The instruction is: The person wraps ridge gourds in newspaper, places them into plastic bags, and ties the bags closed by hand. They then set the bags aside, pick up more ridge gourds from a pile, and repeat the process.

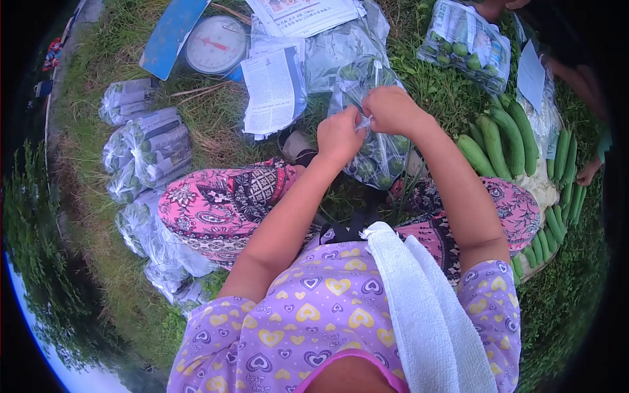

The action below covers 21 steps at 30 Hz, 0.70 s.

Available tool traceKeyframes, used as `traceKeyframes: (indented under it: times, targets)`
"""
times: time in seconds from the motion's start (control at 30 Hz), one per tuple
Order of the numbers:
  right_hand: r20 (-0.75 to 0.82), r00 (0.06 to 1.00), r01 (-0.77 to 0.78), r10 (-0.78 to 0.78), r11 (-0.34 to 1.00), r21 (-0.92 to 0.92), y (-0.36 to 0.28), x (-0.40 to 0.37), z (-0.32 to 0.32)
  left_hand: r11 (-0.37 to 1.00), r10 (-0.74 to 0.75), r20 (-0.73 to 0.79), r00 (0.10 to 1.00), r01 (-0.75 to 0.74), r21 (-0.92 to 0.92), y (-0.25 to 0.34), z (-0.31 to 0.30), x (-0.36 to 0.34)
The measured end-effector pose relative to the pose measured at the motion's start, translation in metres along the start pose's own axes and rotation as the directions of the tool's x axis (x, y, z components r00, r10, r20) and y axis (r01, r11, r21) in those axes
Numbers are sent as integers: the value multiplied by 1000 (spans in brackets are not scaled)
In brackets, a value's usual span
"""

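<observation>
A clear plastic bag (pixel 372 149) of green produce stands between my knees, and round green pieces show through its lower part. My left hand (pixel 341 136) is closed on the gathered plastic at its middle. Close beside it, my right hand (pixel 393 110) pinches the same plastic, fingers curled and thumb toward the left hand. The exact grip of the fingertips is partly hidden. Just left of the bag lie folded newspaper sheets (pixel 272 92). Behind it a sheet of clear plastic (pixel 334 56) is spread under more printed paper (pixel 308 16).
A dial scale (pixel 216 44) with a blue panel (pixel 171 33) stands at upper left. Several newspaper-lined bags (pixel 157 147) line the grass on the left. Long green gourds (pixel 501 137) lie at right, below another filled bag (pixel 465 49). Another person's hand (pixel 588 173) shows at far right.
</observation>
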State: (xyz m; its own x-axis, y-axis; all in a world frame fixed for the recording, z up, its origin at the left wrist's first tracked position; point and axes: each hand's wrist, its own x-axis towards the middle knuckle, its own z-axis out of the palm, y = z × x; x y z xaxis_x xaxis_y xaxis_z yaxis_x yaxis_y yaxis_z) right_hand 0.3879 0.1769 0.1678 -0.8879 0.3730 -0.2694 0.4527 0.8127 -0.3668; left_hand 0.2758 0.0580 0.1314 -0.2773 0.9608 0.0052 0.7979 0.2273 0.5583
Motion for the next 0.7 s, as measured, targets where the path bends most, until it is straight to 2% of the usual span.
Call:
traceKeyframes:
  times: [0.03,0.1,0.2,0.33,0.5,0.7]
  targets:
    - [-70,997,28,-28,1000,-5,-3,-4,-2,999,48,-2,999,-48,11,0,-2,0]
    - [-204,975,88,-90,996,-18,-9,-8,-5,998,30,-48,998,-32,-57,6,-7,0]
    - [-264,962,74,-71,997,2,-10,-9,-3,998,-13,-38,999,10,-62,7,-10,-3]
    - [-301,953,64,-40,995,70,-3,-7,0,992,-22,73,997,13,123,16,-16,-4]
    - [-349,937,93,-24,979,183,7,-1,11,984,57,88,994,-71,165,16,-9,-9]
    - [-339,941,69,-19,988,137,7,-2,11,950,167,141,976,-197,240,9,-1,-16]
